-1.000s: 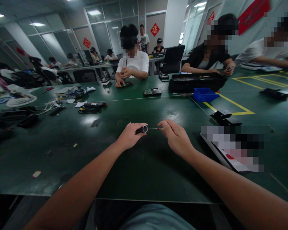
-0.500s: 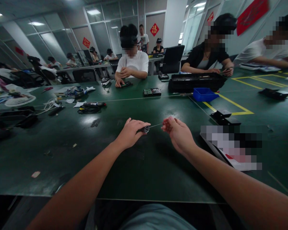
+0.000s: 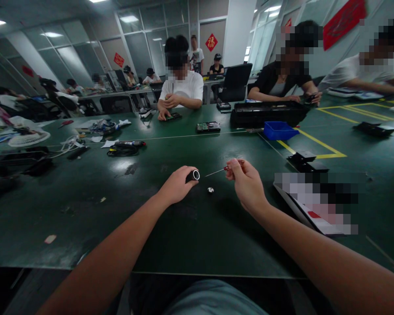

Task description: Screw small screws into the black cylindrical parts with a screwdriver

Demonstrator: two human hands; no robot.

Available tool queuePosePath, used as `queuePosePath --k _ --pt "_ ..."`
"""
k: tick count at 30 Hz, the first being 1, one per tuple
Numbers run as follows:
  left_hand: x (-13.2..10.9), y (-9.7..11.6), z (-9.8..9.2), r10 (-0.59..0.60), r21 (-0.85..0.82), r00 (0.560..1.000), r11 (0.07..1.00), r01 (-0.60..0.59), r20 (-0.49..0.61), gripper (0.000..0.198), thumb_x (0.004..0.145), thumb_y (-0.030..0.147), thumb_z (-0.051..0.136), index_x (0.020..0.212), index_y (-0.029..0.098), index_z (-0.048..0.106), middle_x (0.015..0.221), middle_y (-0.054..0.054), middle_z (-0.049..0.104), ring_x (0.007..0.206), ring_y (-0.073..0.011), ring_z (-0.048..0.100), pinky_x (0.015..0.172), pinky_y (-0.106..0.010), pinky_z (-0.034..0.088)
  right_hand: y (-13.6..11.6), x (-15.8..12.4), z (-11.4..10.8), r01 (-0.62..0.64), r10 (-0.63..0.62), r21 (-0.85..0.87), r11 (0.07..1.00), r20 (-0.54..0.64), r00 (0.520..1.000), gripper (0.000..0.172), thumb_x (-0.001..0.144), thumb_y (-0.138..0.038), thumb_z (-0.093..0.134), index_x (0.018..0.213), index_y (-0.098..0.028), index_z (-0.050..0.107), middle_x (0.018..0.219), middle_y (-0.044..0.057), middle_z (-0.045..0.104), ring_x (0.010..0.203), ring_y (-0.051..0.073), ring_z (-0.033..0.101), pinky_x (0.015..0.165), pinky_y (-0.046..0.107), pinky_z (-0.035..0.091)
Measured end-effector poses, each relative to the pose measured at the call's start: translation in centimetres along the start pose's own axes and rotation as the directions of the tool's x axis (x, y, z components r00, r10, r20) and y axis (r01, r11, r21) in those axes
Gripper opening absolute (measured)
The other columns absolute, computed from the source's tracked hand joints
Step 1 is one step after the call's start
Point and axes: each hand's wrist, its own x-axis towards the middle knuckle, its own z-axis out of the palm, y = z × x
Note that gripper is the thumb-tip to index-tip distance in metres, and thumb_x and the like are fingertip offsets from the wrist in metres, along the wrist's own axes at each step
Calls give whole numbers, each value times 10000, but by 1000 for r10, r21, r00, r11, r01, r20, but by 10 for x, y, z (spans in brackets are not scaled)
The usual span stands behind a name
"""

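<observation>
My left hand (image 3: 180, 183) is wrapped round a short black cylinder (image 3: 193, 176), whose open end with a bright ring faces right. In my right hand (image 3: 247, 180) is a screwdriver (image 3: 226, 168) with a reddish handle. Its thin metal shaft points left at the cylinder's mouth, with a small gap between them. Below that gap a small round black-and-white part (image 3: 210, 190) lies on the green table (image 3: 216, 245), touched by neither hand.
A blue bin (image 3: 280, 131) and a long black casing (image 3: 269, 114) stand beyond my right hand. Black brackets (image 3: 307, 162) and a white sheet or box (image 3: 310, 203) lie right. A cable bundle (image 3: 123, 148) lies left. Across the table a person (image 3: 181, 87) handles a circuit board.
The screwdriver's tip has come out of the cylinder's mouth. A small black-and-white part now lies on the table below, and the cylinder's end shows as an open ring.
</observation>
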Motion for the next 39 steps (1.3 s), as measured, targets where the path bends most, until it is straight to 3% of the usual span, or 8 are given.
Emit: queuePosePath --k 6,12,18,22,29,32,36,39 --pt "-2 1 -4 -64 -114 997 992 59 -40 368 951 227 559 1316 217 518 1271 -84 620 1156 -234 592 1006 -402 463 -8 -1 -2 41 -41 -40 998 20 999 266 920 -469 603 990 -221 668 721 -13 589 656 162 545 623 314 439" --pt "-4 20 -10 -117 -61 993 991 116 -18 301 927 473 607 1058 201 602 912 -35 662 791 -202 611 731 -348 490 -13 -2 -2 75 -73 -37 997 40 997 262 931 -448 588 994 -209 677 741 2 620 689 169 574 655 319 457" --pt "-1 36 -4 56 97 982 993 -74 182 206 952 280 535 1041 208 706 1055 -56 692 963 -211 637 860 -354 485 -15 -4 -1 132 -130 -92 987 24 991 303 937 -464 586 1003 -195 708 803 23 668 710 168 582 666 312 451" --pt "3 39 7 38 281 948 951 -132 315 347 960 402 546 1245 259 683 1124 -70 686 998 -256 649 806 -377 505 -14 -3 -1 126 -124 -102 987 32 992 343 935 -508 587 1008 -202 724 811 22 678 689 166 573 636 309 437" --pt "10 41 15 36 365 939 916 -168 342 276 956 394 564 1092 209 718 1064 -115 707 932 -279 668 690 -372 470 -13 -3 -2 116 -112 -110 987 39 993 354 947 -527 562 934 -201 700 818 27 669 714 173 574 652 313 445" --pt "11 35 7 7 281 945 954 -105 328 267 945 417 581 1036 213 727 1014 -112 725 891 -272 669 683 -375 452 -12 -2 -3 89 -84 -114 989 45 995 353 951 -531 551 942 -204 685 876 41 681 758 182 588 654 315 452" --pt "10 12 -11 -69 -21 961 997 78 268 258 923 416 613 1007 205 735 987 -103 723 814 -230 652 689 -358 451 -10 -1 -3 69 -61 -137 988 61 996 355 963 -527 530 972 -208 685 864 39 667 766 187 587 649 321 449" --pt "5 -14 -30 -226 -311 954 909 279 195 256 918 387 620 1022 182 735 943 -101 689 671 -168 587 588 -304 406 -9 -1 -4 62 -51 -147 987 76 996 363 970 -529 517 990 -209 687 839 33 654 756 188 586 658 328 449"
